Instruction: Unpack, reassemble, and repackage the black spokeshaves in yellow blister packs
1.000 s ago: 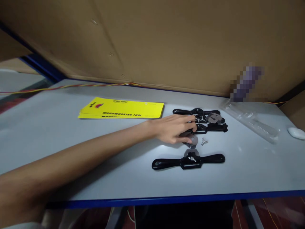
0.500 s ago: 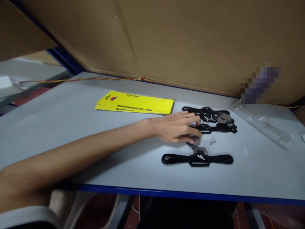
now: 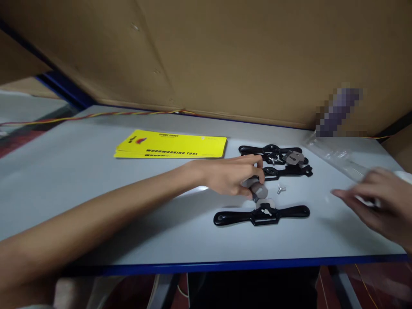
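Note:
My left hand reaches in from the left with bent fingers around the left handle of a black spokeshave, which still lies on the table. Near its thumb are round-edged metal blades. A wing screw lies just right of them. Closest to the front edge rests another black spokeshave, with a blade and a wing screw on its middle. My right hand, blurred, hovers over the right side of the table, a finger stretched out and nothing visible in it.
Behind my left hand lie more black spokeshave bodies with wing screws and flat metal blades. Yellow printed cards are stacked at the back left. A clear plastic bag lies at the back right, before a cardboard wall.
My right hand has come into view from the right. My left hand's fingers have bent more around the spokeshave handle, and its thumb has drawn back from the round-edged blade. The view has shifted slightly.

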`<action>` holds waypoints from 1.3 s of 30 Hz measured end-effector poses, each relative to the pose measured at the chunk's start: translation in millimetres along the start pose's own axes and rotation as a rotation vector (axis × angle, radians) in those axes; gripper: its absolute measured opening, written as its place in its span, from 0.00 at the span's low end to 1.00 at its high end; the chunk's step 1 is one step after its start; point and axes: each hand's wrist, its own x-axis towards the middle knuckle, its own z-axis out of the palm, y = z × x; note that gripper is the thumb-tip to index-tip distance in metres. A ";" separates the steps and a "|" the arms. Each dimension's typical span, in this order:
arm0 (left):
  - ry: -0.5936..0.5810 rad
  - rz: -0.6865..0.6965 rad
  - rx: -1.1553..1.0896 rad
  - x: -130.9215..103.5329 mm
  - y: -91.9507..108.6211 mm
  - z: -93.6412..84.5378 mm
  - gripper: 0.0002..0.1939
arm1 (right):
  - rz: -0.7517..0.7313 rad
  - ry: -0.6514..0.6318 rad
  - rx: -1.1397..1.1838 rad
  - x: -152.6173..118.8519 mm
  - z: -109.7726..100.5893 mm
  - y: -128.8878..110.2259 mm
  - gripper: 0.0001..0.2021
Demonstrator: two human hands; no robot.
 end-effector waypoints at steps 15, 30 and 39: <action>-0.067 -0.009 -0.056 5.3 2.0 -4.4 0.18 | 0.033 -0.407 0.017 76.9 95.9 -0.1 0.09; 0.386 -0.114 -0.466 26.0 3.3 6.3 0.10 | 0.300 0.021 0.328 72.0 91.9 3.7 0.11; 0.530 -0.196 -0.552 32.8 -2.2 26.2 0.10 | 0.328 -0.080 0.331 72.7 98.1 -3.3 0.15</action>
